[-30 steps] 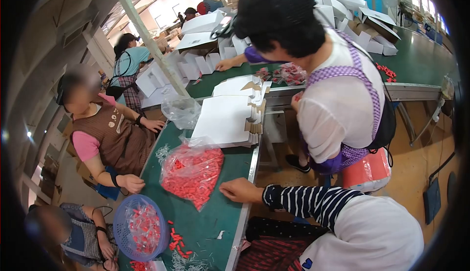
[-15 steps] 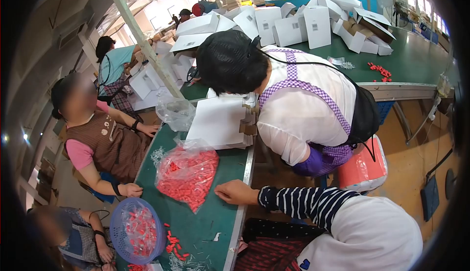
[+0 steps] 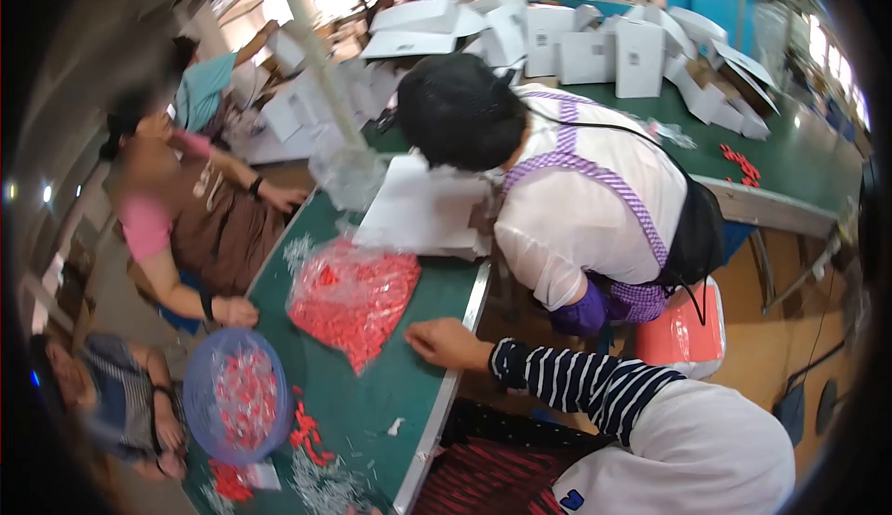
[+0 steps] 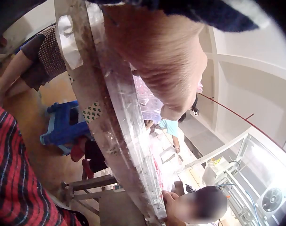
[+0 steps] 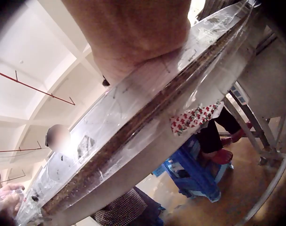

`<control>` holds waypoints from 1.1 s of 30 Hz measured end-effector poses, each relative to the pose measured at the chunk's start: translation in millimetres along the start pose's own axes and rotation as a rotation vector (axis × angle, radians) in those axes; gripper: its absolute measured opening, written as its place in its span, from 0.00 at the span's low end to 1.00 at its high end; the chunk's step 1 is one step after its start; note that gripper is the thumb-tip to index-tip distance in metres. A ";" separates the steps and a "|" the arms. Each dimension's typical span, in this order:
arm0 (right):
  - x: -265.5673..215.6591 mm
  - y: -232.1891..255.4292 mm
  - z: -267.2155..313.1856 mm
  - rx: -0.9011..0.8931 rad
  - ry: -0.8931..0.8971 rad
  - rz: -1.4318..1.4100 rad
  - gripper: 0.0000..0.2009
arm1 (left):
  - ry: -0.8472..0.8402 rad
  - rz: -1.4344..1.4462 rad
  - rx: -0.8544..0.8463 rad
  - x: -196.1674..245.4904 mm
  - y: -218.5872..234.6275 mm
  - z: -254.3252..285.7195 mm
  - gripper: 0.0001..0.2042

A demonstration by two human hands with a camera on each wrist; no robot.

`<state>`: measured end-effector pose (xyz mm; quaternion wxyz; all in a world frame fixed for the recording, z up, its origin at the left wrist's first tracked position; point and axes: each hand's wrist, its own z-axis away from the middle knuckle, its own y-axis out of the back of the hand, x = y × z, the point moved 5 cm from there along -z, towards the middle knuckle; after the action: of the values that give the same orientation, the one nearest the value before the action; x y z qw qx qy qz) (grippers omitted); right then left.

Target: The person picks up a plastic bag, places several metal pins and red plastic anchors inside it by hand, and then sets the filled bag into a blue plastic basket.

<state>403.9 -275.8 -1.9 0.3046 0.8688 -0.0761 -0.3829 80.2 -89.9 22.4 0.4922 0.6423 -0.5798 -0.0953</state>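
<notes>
My one hand in the head view [image 3: 444, 343] rests flat on the green counter [image 3: 409, 394] near its edge, fingers relaxed and holding nothing; I cannot tell which hand it is. Just beside it lies the clear bag of red pieces [image 3: 351, 299], soft, slippery, probably sagging when lifted. I'd gather its loose top. Its long axis runs from the white cartons [image 3: 423, 213] toward me, tapering to a point.
</notes>
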 end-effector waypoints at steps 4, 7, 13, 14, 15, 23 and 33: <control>10.3 -5.5 -2.1 0.030 -0.032 -0.077 0.06 | -0.280 -0.131 0.129 -21.6 -7.9 0.6 0.15; 10.9 -9.3 -4.6 0.007 -0.097 -0.065 0.07 | 0.133 0.298 0.074 -24.7 -0.6 -0.5 0.18; 0.4 -9.6 -9.6 -0.172 -0.057 0.022 0.08 | 0.145 0.526 0.138 -39.3 -5.1 3.9 0.21; 3.0 -12.0 -13.6 -0.297 -0.089 0.023 0.08 | 0.162 0.590 0.139 -40.4 -6.0 4.3 0.21; 3.4 -16.6 -18.5 -0.420 -0.124 0.024 0.08 | 0.146 0.599 0.140 -41.1 -5.0 3.5 0.20; -94.9 -70.3 -29.3 -0.742 0.349 0.002 0.08 | 0.154 0.685 0.066 -40.6 -9.1 4.0 0.19; -126.0 -141.0 0.3 -0.845 0.382 0.278 0.08 | 0.100 0.739 0.109 -46.4 -11.9 6.6 0.19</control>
<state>301.8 -116.6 -6.9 0.6876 0.7054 0.0282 -0.1699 69.0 -56.3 -10.5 0.4861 0.4189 -0.7519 0.1510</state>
